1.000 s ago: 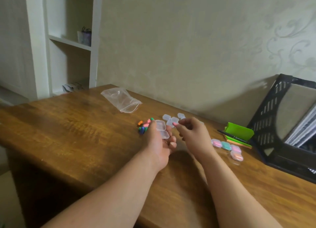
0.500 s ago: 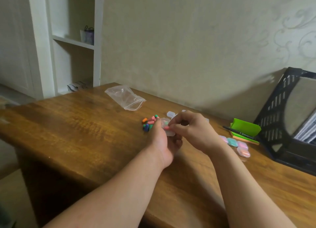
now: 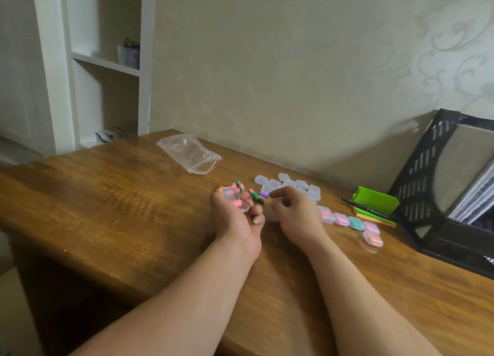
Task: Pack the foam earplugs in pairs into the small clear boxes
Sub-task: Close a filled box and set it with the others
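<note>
The left hand (image 3: 236, 219) lies palm up over the middle of the counter (image 3: 107, 200), its grip curled round an open clear box (image 3: 230, 194): the thumb sits at the box's left side and the fingers cup it from below. One pink earplug (image 3: 237, 203) lies in the half of the box nearer the palm.

The right hand (image 3: 295, 214) is just beside the left, with its fingers curled and its thumb and forefinger reaching left to a purple earplug (image 3: 264, 194) on the counter. The fingertips are at that earplug, but I cannot tell whether the grip has closed on it or only touches it.

The loose earplugs (image 3: 242, 186), pink, green and orange, lie in a small heap just beyond the left hand's fingers. Behind the right hand, toward the far edge of the counter, sits a cluster of empty clear boxes (image 3: 291, 185). A row of filled boxes (image 3: 355, 223), closed with coloured earplugs inside, runs from the right hand's wrist toward the right edge.

A clear plastic bag (image 3: 189, 152) lies near the far left corner. A green pad (image 3: 377, 199) with a pen (image 3: 365, 208) across it sits by the far edge, against a black file rack (image 3: 427, 184) at the right.
</note>
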Tool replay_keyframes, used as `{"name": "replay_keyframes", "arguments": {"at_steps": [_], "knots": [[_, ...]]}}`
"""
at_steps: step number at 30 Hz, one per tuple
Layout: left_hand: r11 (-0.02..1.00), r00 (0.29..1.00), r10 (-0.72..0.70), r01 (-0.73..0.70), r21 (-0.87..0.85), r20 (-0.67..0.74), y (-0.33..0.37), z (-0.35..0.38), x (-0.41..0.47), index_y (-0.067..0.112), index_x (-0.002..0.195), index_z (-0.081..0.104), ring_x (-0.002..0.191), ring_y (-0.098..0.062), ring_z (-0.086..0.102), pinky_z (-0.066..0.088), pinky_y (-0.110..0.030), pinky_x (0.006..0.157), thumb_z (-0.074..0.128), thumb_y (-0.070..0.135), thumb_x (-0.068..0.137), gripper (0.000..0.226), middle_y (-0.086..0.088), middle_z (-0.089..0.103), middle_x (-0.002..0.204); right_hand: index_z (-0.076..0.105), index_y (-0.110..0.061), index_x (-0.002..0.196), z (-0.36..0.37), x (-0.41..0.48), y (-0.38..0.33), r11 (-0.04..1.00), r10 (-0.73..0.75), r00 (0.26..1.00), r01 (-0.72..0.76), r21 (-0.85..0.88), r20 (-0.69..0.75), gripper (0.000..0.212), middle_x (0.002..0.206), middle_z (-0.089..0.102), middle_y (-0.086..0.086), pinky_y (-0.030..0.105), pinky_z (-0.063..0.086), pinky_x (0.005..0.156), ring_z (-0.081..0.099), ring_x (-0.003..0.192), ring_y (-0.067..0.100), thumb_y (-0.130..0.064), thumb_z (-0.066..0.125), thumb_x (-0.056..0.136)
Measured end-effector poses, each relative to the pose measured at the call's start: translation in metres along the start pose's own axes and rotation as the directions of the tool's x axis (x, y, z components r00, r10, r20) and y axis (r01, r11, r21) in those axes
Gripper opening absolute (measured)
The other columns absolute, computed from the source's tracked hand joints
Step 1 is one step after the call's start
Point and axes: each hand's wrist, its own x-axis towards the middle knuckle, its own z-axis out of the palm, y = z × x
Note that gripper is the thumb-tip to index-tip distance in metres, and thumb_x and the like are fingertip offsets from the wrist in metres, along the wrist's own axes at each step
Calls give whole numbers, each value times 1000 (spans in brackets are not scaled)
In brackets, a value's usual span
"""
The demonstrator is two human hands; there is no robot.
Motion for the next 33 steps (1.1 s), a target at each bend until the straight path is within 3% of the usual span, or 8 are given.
{"name": "replay_keyframes", "arguments": {"at_steps": [3,9,13,21,24,28,30,33], "knots": [[1000,999,10,-10,-4,-34,-1,1,-2,11,96,65,52,-13,49,33,-23,50,34,43,109,46,-6,56,65,66,-35,127,10,5,0,999,6,1000,-6,-37,17,24,110,69,-12,31,61,84,66,93,6,-22,59,108],[1000,999,8,-9,-25,-37,-1,1,-5,11,99,64,52,-13,50,34,-23,50,34,43,109,45,-6,57,63,59,-31,140,22,18,-2,990,58,998,-62,-129,-31,33,124,71,-3,32,62,86,68,101,13,-24,62,108],[999,999,20,-21,-30,-31,-1,1,-5,10,98,63,53,-14,49,33,-23,49,32,41,107,44,-6,55,65,63,-33,128,25,18,-7,986,-4,1000,3,-165,-10,22,120,69,-5,27,53,72,65,95,10,-30,62,107],[999,999,34,-35,-30,-27,-1,3,-4,11,96,59,54,-15,47,31,-24,48,32,38,106,39,-5,53,66,71,-33,129,27,17,-16,989,-81,993,91,-118,87,25,114,69,-5,36,60,86,66,99,10,-39,63,106],[999,999,35,-36,-41,-20,-1,2,-3,11,95,60,53,-14,46,31,-24,47,32,39,106,42,-5,52,66,74,-32,126,26,15,-14,993,-64,994,72,-95,91,27,112,72,-7,35,60,86,67,97,8,-26,60,105],[998,998,33,-35,-61,-46,0,0,-5,12,95,62,54,-15,48,31,-24,50,32,40,106,43,-6,55,68,72,-22,124,20,13,-4,995,64,997,-60,77,-53,32,113,69,-8,18,48,71,62,91,2,-10,48,107],[997,997,31,-36,-70,-67,1,0,-4,12,100,64,54,-14,49,32,-23,51,32,42,107,44,-7,55,70,69,-19,125,15,15,3,979,142,978,-116,167,-155,31,117,69,-3,17,44,68,60,91,2,-8,46,107],[997,997,26,-31,-71,-77,0,0,-5,12,105,65,55,-14,50,34,-23,52,31,43,108,45,-7,55,73,66,-18,131,12,17,9,970,186,966,-150,193,-182,31,116,65,-5,14,42,66,58,89,2,-8,47,109]]}}
